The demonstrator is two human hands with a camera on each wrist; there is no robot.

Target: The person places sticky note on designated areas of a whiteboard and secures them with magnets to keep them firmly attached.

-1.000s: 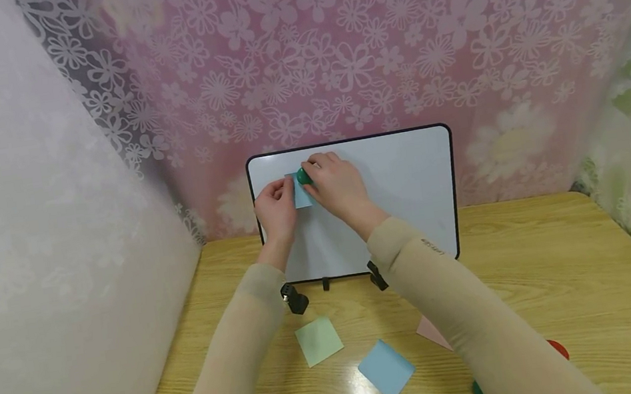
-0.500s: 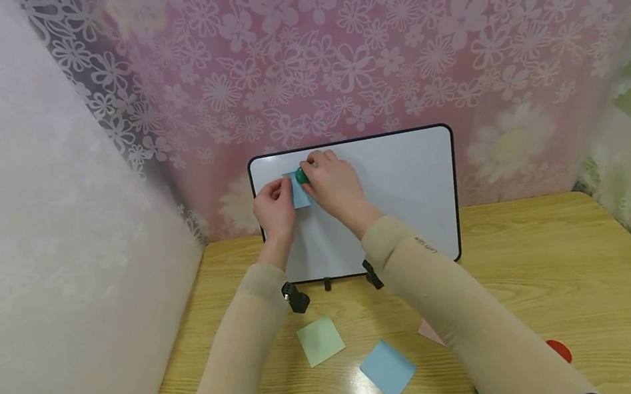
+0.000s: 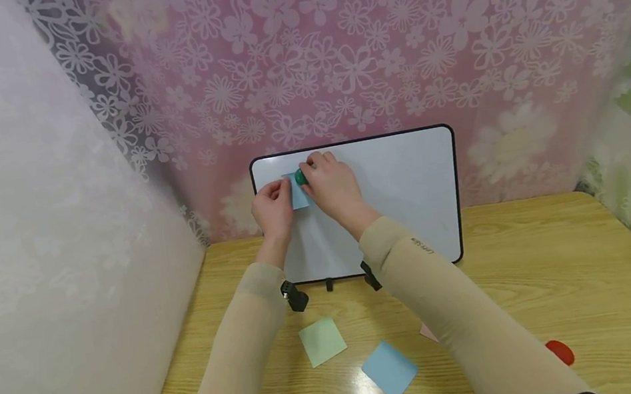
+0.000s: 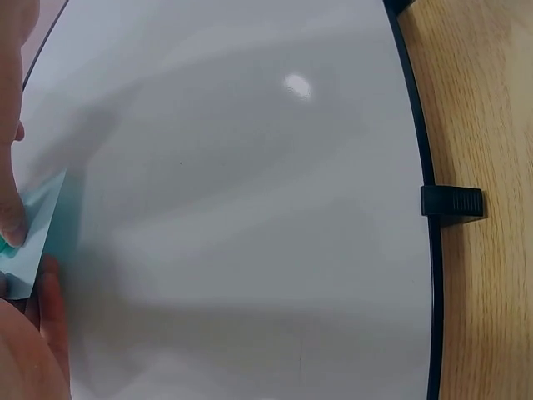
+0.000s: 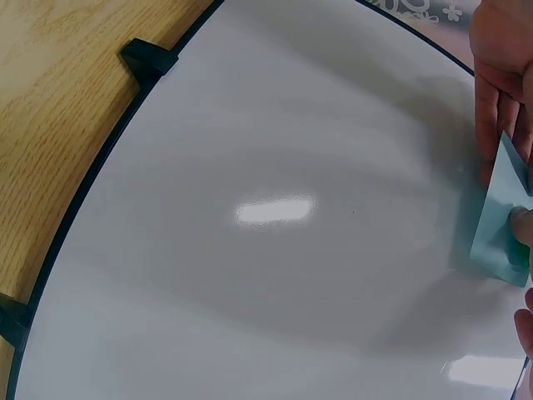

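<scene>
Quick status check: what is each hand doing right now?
Left hand: pinches the left edge of the blue note against the whiteboard.
Right hand: grips the green magnet at the note's top.

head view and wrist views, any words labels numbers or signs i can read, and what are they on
Right sleeve: a small dark mark, perhaps a brand, too small and blurred to read.
Whiteboard: blank, no writing in any view.
Blue note held on the board, green note and blue note on the table: no writing visible.
Green magnet and red magnet: no label visible.
</scene>
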